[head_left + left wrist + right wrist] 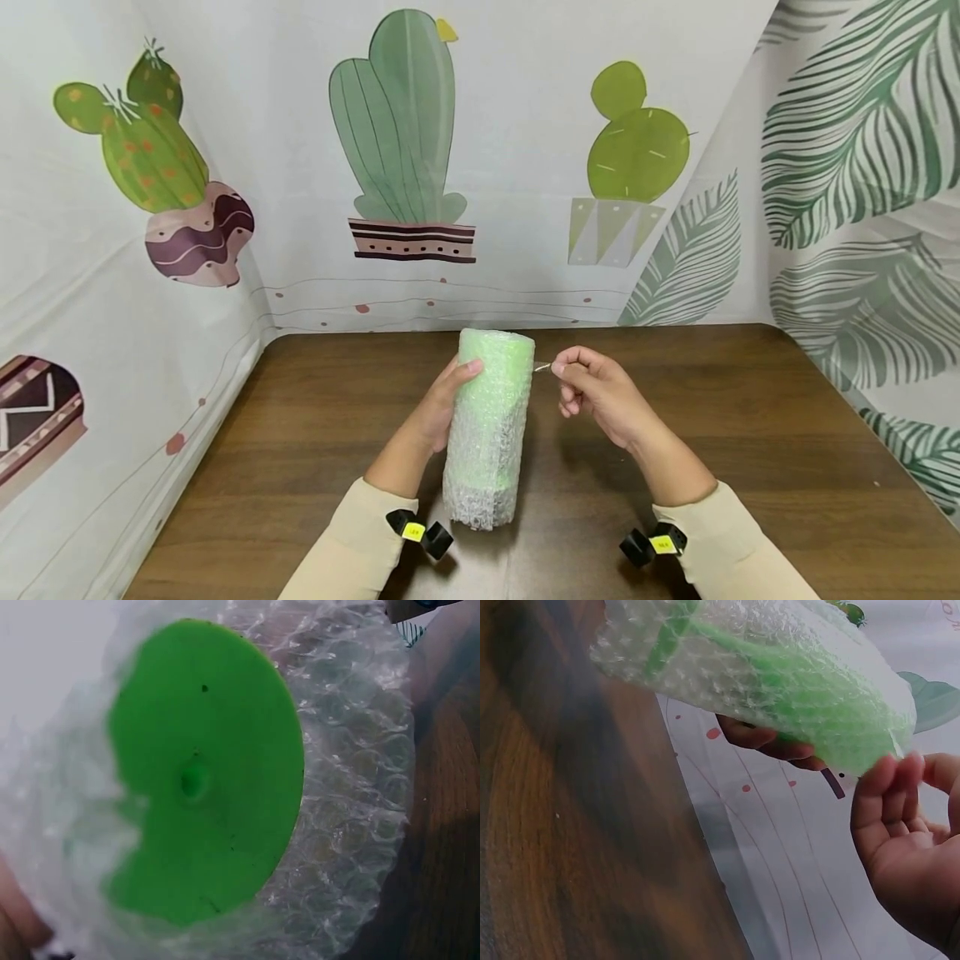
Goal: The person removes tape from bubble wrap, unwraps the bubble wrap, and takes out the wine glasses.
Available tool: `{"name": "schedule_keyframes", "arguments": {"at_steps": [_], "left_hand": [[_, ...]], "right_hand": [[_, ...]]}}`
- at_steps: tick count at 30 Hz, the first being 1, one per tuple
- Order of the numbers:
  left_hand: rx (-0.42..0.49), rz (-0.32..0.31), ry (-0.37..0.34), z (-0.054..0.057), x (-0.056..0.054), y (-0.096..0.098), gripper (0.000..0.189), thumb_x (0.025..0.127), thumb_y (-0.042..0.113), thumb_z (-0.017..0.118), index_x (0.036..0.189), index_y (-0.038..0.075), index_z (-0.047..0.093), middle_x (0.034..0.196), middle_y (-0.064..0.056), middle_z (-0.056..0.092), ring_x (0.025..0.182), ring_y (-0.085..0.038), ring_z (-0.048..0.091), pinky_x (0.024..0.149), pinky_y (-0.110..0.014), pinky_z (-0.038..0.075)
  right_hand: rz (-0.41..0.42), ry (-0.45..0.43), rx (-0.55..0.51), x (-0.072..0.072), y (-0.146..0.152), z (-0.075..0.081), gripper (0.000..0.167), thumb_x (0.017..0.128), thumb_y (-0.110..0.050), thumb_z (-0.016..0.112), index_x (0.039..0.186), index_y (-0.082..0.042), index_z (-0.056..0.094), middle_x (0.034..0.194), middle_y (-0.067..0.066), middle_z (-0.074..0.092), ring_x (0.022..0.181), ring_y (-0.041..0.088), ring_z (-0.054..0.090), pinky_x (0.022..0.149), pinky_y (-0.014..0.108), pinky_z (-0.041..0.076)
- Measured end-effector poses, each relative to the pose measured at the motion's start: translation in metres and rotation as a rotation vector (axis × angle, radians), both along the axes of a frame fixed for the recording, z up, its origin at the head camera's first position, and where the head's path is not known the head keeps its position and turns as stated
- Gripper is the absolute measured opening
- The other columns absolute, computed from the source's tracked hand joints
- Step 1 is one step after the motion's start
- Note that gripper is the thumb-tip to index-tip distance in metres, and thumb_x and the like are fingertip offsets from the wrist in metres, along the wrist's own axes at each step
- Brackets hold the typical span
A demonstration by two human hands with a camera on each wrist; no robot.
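Note:
A green, roughly cylindrical object in clear bubble wrap [487, 433] is held tilted over the table by my left hand [441, 402], which grips its left side with the thumb across the front. My right hand [603, 396] pinches a thin shiny strip [542, 367] at the wrap's upper right edge. It looks like clear tape, though it is too small to be sure. In the left wrist view, the round green end [225, 757] with a small central dimple shows inside the open wrap. Left fingers [757, 740] support the underside in the right wrist view.
The brown wooden table [315, 392] has rounded far corners. White cloth [525, 125] printed with cacti and leaves hangs behind it and along both sides. Each sleeved wrist carries a small black camera [437, 540] with a yellow label.

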State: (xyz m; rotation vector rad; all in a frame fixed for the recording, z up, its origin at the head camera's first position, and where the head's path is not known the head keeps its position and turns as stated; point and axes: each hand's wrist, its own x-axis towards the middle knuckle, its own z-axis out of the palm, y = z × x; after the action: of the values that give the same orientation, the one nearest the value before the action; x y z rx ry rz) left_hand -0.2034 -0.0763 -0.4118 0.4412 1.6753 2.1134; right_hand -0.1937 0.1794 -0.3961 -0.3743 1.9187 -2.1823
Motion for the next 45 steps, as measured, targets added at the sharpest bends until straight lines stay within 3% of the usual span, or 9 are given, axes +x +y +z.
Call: {"name": "schedule_keyframes", "arguments": {"at_steps": [5, 11, 16, 22, 31, 37, 45], "left_hand": [[-0.004, 0.008, -0.006, -0.0006, -0.0006, -0.0003, 0.072, 0.094, 0.041, 0.043, 0.16, 0.027, 0.017, 0.107, -0.003, 0.06, 0.089, -0.015, 0.064, 0.076, -0.037, 0.058], [-0.01, 0.015, -0.008, -0.0004, -0.0007, -0.0003, 0.071, 0.095, 0.041, 0.043, 0.16, 0.029, 0.017, 0.108, -0.004, 0.059, 0.089, -0.016, 0.064, 0.076, -0.038, 0.058], [-0.008, -0.012, -0.001, -0.0001, -0.0007, 0.002, 0.071, 0.095, 0.04, 0.043, 0.16, 0.03, 0.015, 0.108, -0.005, 0.06, 0.088, -0.016, 0.065, 0.075, -0.038, 0.059], [-0.013, -0.025, 0.017, 0.0002, -0.0008, 0.0038, 0.072, 0.095, 0.037, 0.044, 0.161, 0.03, 0.015, 0.112, -0.007, 0.058, 0.091, -0.018, 0.065, 0.078, -0.039, 0.058], [-0.012, -0.02, 0.031, 0.0, -0.0004, 0.0035, 0.074, 0.094, 0.037, 0.047, 0.16, 0.031, 0.016, 0.114, -0.007, 0.058, 0.094, -0.018, 0.065, 0.08, -0.041, 0.058], [-0.026, -0.008, 0.028, -0.002, -0.0017, 0.0033, 0.075, 0.093, 0.037, 0.048, 0.16, 0.03, 0.017, 0.112, -0.006, 0.059, 0.092, -0.018, 0.065, 0.079, -0.04, 0.058], [-0.044, -0.009, 0.026, -0.0021, -0.0011, 0.0056, 0.075, 0.093, 0.035, 0.05, 0.16, 0.03, 0.017, 0.112, -0.006, 0.06, 0.093, -0.018, 0.066, 0.08, -0.04, 0.059]], "right_hand": [[0.065, 0.036, -0.01, -0.0003, 0.0007, 0.0007, 0.018, 0.105, -0.015, 0.052, 0.117, -0.001, 0.05, 0.079, -0.002, 0.064, 0.067, 0.011, 0.063, 0.071, 0.03, 0.061], [0.074, 0.057, 0.032, -0.0003, 0.0013, -0.0001, 0.02, 0.106, -0.02, 0.052, 0.117, -0.005, 0.06, 0.071, -0.004, 0.054, 0.059, 0.008, 0.052, 0.059, 0.026, 0.054], [0.089, 0.043, 0.012, 0.0018, 0.0005, 0.0015, 0.028, 0.106, -0.017, 0.05, 0.125, 0.003, 0.056, 0.081, 0.0, 0.059, 0.066, 0.01, 0.059, 0.063, 0.029, 0.058], [0.05, 0.036, 0.027, 0.0018, -0.0025, 0.0006, 0.02, 0.102, -0.015, 0.059, 0.116, 0.0, 0.058, 0.076, -0.003, 0.055, 0.061, 0.008, 0.053, 0.058, 0.025, 0.053], [0.089, 0.08, 0.052, 0.0019, -0.004, -0.0016, 0.019, 0.106, -0.017, 0.052, 0.115, -0.001, 0.048, 0.072, -0.001, 0.058, 0.058, 0.013, 0.059, 0.059, 0.033, 0.058], [0.044, 0.094, 0.07, 0.0037, -0.004, -0.0001, 0.009, 0.105, -0.018, 0.053, 0.107, -0.01, 0.056, 0.068, -0.003, 0.052, 0.055, 0.008, 0.05, 0.054, 0.026, 0.051], [0.059, 0.086, 0.057, 0.0036, -0.0053, -0.0012, 0.011, 0.104, -0.015, 0.055, 0.108, -0.006, 0.055, 0.074, -0.001, 0.057, 0.06, 0.01, 0.056, 0.061, 0.031, 0.058]]}}
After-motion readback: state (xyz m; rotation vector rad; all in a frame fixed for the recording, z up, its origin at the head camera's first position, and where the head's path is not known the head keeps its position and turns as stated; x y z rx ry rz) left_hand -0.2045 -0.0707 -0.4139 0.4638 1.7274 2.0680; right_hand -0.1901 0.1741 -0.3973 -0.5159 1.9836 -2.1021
